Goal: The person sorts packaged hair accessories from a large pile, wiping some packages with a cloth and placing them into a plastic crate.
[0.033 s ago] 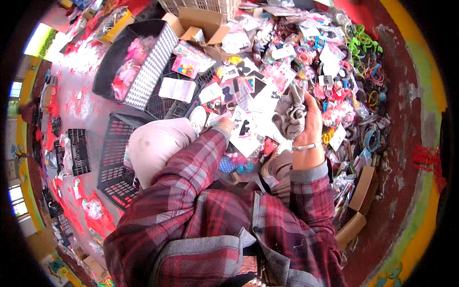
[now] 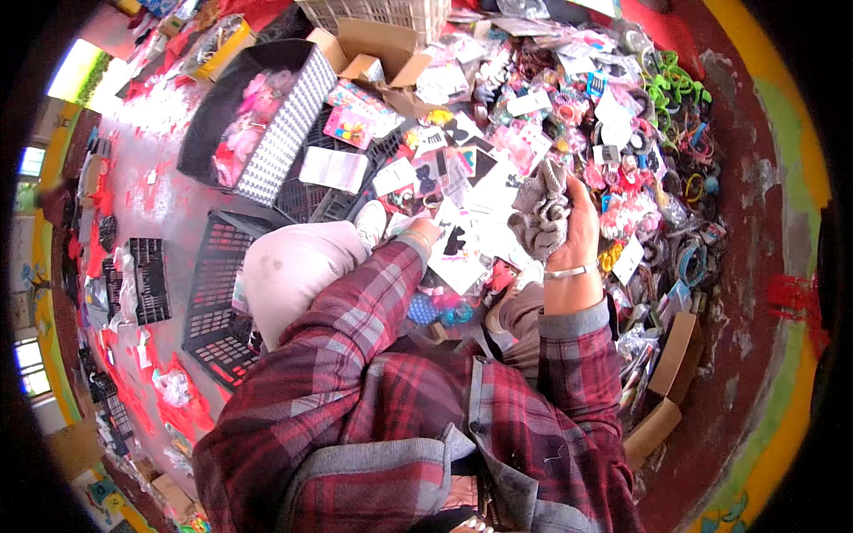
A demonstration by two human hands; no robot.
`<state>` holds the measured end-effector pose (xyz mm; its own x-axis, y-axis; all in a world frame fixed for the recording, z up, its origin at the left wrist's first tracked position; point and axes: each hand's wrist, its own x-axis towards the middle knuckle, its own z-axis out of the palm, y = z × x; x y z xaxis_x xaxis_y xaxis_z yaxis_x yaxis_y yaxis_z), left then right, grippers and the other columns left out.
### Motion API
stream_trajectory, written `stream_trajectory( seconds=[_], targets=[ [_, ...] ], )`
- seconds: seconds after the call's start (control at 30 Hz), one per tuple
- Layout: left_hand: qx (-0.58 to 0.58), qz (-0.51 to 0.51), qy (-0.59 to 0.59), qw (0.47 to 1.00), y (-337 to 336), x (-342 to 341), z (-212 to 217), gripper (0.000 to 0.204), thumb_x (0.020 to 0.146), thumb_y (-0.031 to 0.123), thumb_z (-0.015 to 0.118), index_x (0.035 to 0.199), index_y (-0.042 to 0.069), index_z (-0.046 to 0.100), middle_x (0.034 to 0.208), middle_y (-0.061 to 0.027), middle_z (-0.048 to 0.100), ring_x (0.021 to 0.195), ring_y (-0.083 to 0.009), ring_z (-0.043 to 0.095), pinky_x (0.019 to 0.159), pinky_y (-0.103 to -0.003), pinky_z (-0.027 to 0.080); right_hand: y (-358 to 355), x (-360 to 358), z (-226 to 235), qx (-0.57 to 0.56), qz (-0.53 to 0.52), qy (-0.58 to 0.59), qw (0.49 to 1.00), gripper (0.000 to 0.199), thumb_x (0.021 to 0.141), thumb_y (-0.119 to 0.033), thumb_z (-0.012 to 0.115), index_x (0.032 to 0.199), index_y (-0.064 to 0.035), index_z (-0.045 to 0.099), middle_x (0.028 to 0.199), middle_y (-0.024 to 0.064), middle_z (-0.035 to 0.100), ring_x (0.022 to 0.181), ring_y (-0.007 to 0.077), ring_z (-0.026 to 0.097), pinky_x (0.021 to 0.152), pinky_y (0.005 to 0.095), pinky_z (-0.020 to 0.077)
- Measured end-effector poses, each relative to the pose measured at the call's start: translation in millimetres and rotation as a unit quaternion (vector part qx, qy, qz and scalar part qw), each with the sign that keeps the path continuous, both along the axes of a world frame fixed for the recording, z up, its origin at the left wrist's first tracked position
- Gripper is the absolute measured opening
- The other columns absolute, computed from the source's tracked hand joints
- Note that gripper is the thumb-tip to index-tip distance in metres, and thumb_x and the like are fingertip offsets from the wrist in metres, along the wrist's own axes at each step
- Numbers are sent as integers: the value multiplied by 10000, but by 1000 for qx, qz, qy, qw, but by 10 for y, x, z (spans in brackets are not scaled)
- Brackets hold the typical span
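My right hand [image 2: 579,224], with a silver bangle at the wrist, is closed round a grey ruffled scrunchie [image 2: 539,218], raised above the pile. In front of my body, my left hand [image 2: 421,229] is at the left edge of a white card with black bows [image 2: 458,253]. Its fingers are washed out by the bright light, so whether they grip the card cannot be made out. Around both hands lie carded and bagged hair accessories, with white tags and pink packs [image 2: 520,142] just beyond them.
A heap of hair ties and headbands [image 2: 680,84] spreads to the right. On the left stand a black crate [image 2: 213,293] and a patterned bin [image 2: 289,124] with pink items. Open cardboard boxes [image 2: 373,40] are at the back, another [image 2: 673,355] at the right. My knee [image 2: 298,271] is beside the crate.
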<state>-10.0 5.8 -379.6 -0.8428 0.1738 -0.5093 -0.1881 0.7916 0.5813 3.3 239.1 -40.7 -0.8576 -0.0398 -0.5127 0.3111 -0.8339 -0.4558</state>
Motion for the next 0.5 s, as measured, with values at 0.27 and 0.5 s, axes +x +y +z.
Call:
stream_trajectory(
  seconds=[0.27, 0.5],
  targets=[
    [427, 226, -52, 874, 154, -64, 2315, 247, 801, 218, 570, 964, 33, 583, 948, -90, 615, 834, -225, 606, 663, -376, 499, -42, 6, 160, 48, 12, 61, 997, 298, 862, -218, 454, 1017, 7, 574, 858, 124, 635, 664, 214, 616, 552, 307, 505],
    [656, 166, -58, 734, -220, -114, 3643, 212, 790, 50, 567, 986, -33, 573, 921, -106, 635, 815, -200, 627, 769, -330, 506, -139, -100, 201, 31, -18, 124, 992, 275, 871, -203, 492, 1053, -2, 539, 863, 78, 608, 710, 190, 582, 633, 298, 491]
  ],
)
